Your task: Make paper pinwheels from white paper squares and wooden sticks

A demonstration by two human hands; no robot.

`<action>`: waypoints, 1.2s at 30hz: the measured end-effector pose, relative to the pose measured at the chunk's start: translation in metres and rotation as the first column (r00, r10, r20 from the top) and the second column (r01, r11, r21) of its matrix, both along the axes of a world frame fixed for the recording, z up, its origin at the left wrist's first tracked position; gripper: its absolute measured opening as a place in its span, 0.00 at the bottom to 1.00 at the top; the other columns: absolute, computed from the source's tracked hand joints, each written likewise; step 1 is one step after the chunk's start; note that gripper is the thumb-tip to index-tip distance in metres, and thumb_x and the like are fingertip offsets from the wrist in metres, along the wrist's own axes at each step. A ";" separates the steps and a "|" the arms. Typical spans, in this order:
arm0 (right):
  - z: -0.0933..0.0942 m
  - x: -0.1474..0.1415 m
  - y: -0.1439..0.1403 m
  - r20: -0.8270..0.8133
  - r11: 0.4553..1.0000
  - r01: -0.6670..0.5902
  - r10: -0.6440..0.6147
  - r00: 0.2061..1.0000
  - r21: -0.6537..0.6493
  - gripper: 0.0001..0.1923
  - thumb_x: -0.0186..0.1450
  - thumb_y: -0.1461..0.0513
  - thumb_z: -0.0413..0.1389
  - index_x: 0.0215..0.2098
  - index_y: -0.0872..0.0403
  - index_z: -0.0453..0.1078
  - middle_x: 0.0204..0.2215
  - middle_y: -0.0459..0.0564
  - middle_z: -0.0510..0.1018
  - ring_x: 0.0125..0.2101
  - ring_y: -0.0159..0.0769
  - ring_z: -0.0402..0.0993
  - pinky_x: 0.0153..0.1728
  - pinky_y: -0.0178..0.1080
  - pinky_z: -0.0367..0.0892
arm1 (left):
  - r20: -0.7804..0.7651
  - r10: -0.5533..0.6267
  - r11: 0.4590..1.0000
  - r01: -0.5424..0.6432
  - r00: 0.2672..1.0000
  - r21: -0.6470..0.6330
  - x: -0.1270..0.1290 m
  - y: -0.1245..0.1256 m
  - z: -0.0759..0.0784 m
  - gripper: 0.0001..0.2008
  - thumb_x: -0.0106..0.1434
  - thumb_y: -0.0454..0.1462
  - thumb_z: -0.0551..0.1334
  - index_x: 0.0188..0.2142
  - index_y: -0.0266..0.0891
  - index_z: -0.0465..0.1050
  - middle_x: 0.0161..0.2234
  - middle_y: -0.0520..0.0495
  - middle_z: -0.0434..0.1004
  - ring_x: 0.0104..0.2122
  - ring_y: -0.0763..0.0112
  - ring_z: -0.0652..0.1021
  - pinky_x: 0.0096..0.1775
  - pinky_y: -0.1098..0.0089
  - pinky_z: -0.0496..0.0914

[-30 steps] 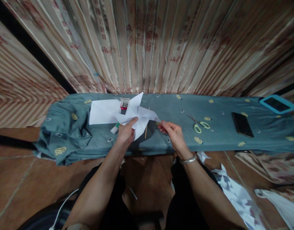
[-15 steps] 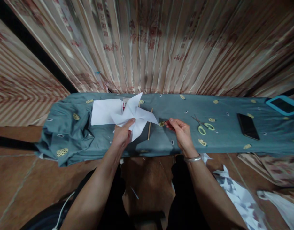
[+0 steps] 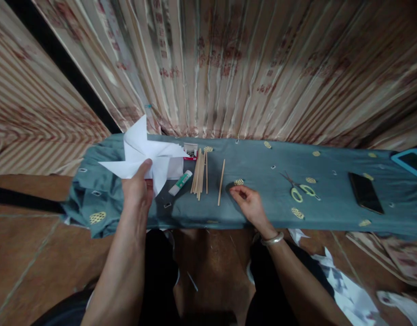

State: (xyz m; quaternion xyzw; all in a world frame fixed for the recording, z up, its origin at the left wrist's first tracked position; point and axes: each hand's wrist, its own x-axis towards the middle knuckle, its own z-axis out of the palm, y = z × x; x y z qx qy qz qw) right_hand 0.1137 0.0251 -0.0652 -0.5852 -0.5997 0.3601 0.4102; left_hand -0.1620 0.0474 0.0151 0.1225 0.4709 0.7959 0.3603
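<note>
My left hand [image 3: 138, 183] grips a white paper pinwheel [image 3: 135, 147] near its centre, thumb on top, above the left part of the covered table. My right hand [image 3: 251, 203] hovers low over the cloth with thumb and fingertips pinched together; whatever is between them is too small to make out. Just left of it lies a single wooden stick [image 3: 221, 182]. Further left is a bundle of several wooden sticks [image 3: 199, 176], and beside that a green and white glue stick [image 3: 180, 183]. The pinwheel partly covers a stack of white paper [image 3: 176, 168].
A small red-edged box [image 3: 191, 151] stands behind the sticks. Green-handled scissors [image 3: 298, 188], a black phone [image 3: 366, 192] and a blue-framed tablet [image 3: 410, 162] lie to the right. A curtain [image 3: 229, 68] hangs behind the table. White paper pieces [image 3: 347, 290] are on the floor at right.
My left hand has carried the pinwheel left and up, uncovering the stick bundle, glue stick and small box. My right hand stays pinched, slightly lower. The view has shifted a little.
</note>
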 end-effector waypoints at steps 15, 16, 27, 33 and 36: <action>0.044 -0.118 0.113 0.669 0.920 -0.352 0.152 0.727 0.173 0.18 0.65 0.69 0.48 0.46 0.55 0.76 0.59 0.60 0.68 0.59 0.47 0.63 0.56 0.48 0.61 | 0.139 0.043 0.998 -0.048 0.989 0.028 -0.014 -0.011 0.011 0.16 0.47 0.24 0.67 0.37 0.34 0.77 0.34 0.45 0.83 0.34 0.67 0.82 0.44 0.63 0.77; 0.045 -0.126 0.121 0.706 0.927 -0.348 0.154 0.691 0.139 0.18 0.65 0.68 0.49 0.46 0.54 0.76 0.61 0.60 0.65 0.61 0.49 0.60 0.57 0.50 0.60 | 0.154 0.048 0.999 -0.051 0.987 0.016 -0.014 -0.012 0.012 0.15 0.47 0.23 0.67 0.36 0.33 0.77 0.33 0.45 0.83 0.33 0.68 0.82 0.45 0.63 0.77; 0.042 -0.152 0.154 0.779 0.961 -0.278 0.168 0.604 0.008 0.11 0.64 0.59 0.56 0.39 0.55 0.79 0.54 0.60 0.71 0.60 0.50 0.61 0.53 0.47 0.65 | 0.208 0.053 0.998 -0.056 0.977 0.012 -0.020 -0.016 0.012 0.17 0.49 0.20 0.66 0.38 0.33 0.77 0.32 0.46 0.83 0.31 0.69 0.82 0.46 0.61 0.77; 0.035 -0.155 0.161 0.774 0.964 -0.265 0.140 0.617 0.037 0.11 0.63 0.65 0.54 0.36 0.57 0.79 0.51 0.60 0.75 0.59 0.46 0.64 0.54 0.42 0.63 | 0.191 0.023 1.000 -0.027 0.981 0.015 -0.018 -0.018 0.012 0.17 0.50 0.21 0.66 0.39 0.34 0.78 0.33 0.46 0.83 0.34 0.69 0.82 0.48 0.61 0.76; 0.032 -0.154 0.161 0.772 0.964 -0.258 0.120 0.624 0.058 0.11 0.64 0.65 0.53 0.36 0.59 0.78 0.53 0.63 0.73 0.59 0.46 0.63 0.55 0.43 0.62 | 0.196 -0.005 1.000 0.002 0.981 0.020 -0.016 -0.019 0.014 0.16 0.51 0.22 0.65 0.40 0.34 0.78 0.34 0.45 0.83 0.35 0.69 0.82 0.50 0.62 0.74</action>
